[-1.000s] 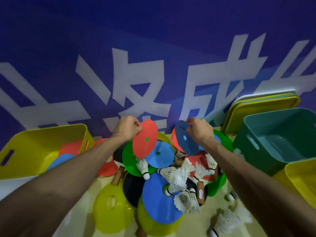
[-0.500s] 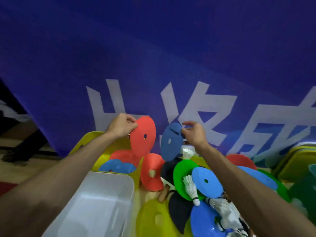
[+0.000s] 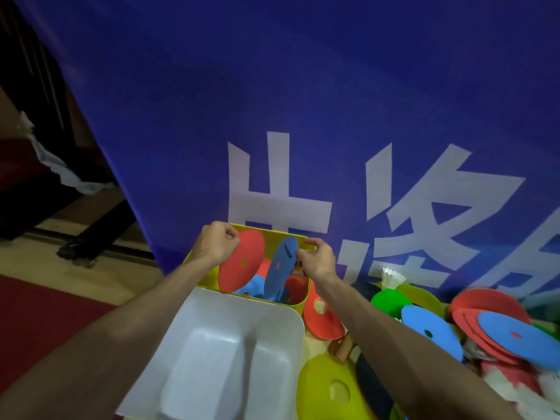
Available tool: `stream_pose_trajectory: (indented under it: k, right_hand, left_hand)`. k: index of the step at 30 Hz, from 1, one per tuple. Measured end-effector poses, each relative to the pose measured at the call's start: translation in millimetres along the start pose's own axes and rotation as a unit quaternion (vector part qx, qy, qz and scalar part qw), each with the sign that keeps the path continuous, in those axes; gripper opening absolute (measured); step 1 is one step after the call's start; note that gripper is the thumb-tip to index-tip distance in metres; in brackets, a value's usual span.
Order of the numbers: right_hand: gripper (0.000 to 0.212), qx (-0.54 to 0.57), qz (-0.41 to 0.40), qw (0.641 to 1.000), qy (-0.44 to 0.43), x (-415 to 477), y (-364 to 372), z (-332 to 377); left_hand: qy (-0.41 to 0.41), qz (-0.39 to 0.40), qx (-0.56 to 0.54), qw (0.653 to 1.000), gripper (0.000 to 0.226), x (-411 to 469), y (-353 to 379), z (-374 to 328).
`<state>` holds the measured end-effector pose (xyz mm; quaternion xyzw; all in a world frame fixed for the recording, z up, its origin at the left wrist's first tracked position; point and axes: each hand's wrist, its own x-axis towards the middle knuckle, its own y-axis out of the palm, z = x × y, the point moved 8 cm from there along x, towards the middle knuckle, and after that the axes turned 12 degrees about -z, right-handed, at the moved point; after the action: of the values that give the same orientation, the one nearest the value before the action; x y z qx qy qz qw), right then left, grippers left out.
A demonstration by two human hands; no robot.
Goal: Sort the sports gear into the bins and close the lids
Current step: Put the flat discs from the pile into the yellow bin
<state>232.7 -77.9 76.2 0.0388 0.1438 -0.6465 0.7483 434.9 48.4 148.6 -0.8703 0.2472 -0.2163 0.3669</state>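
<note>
My left hand [image 3: 216, 242] grips the top edge of a red disc cone [image 3: 241, 262], held on edge over the yellow bin [image 3: 198, 272]. My right hand [image 3: 316, 257] pinches a blue disc cone [image 3: 280, 266] by its upper edge, hanging partly inside the same bin. Red and blue discs lie in the bin's bottom. A white bin [image 3: 230, 353] stands just in front of it, with nothing visible inside. To the right lies a pile of discs: a red one [image 3: 322, 318], a yellow-green one [image 3: 328, 386], green, blue and more red.
A blue banner with white characters [image 3: 303, 116] hangs right behind the yellow bin. A shuttlecock [image 3: 391, 278] and a paddle handle [image 3: 344, 348] show in the pile. Red carpet [image 3: 39, 325] and dark furniture legs are at the left.
Both hands carried their discs left, from the pile to above the yellow bin. The view swung left; the teal bin and the lids are out of sight.
</note>
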Motion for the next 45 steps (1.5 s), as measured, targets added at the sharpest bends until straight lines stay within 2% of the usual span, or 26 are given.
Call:
stream_pose_trajectory:
  k: [5,9,14,19,25,29,33,36,45]
  right_hand:
    - [0.037,0.031,0.030,0.999,0.023,1.7,-3.8,-13.4]
    - [0.031,0.004,0.043,0.999,0.032,6.2,-24.1,-20.1]
    - [0.022,-0.123,0.045,0.990,-0.042,6.6,-73.0,-21.4]
    - [0.026,-0.307,-0.002,0.937,-0.166,16.1,-150.5,-18.0]
    - [0.030,-0.397,-0.028,0.904,-0.159,33.1,-271.2,-43.1]
    - [0.029,-0.410,-0.062,0.900,-0.136,48.5,-350.0,-65.7]
    - [0.028,-0.411,-0.085,0.901,-0.112,64.6,-414.8,-90.7]
    - [0.027,-0.418,-0.086,0.900,-0.093,76.6,-452.0,-109.3]
    - [0.027,-0.433,-0.061,0.895,-0.089,96.8,-482.1,-148.5]
  left_hand:
    - [0.010,0.039,-0.035,0.999,0.018,-5.5,24.5,-2.4]
    - [0.037,0.052,-0.044,0.997,0.026,-14.4,43.8,-23.2]
    - [0.080,0.103,-0.053,0.990,0.023,-38.8,81.6,-60.7]
    - [0.165,0.192,-0.028,0.967,0.022,-83.8,135.5,-114.5]
    - [0.226,0.251,-0.005,0.941,0.019,-143.7,204.6,-180.1]
    - [0.268,0.316,0.017,0.910,0.025,-191.8,256.3,-217.3]
    - [0.284,0.344,0.038,0.894,0.025,-227.8,304.3,-238.2]
    - [0.330,0.372,0.105,0.861,0.027,-255.2,341.1,-241.7]
    - [0.442,0.360,0.280,0.772,0.036,-301.9,396.4,-224.4]
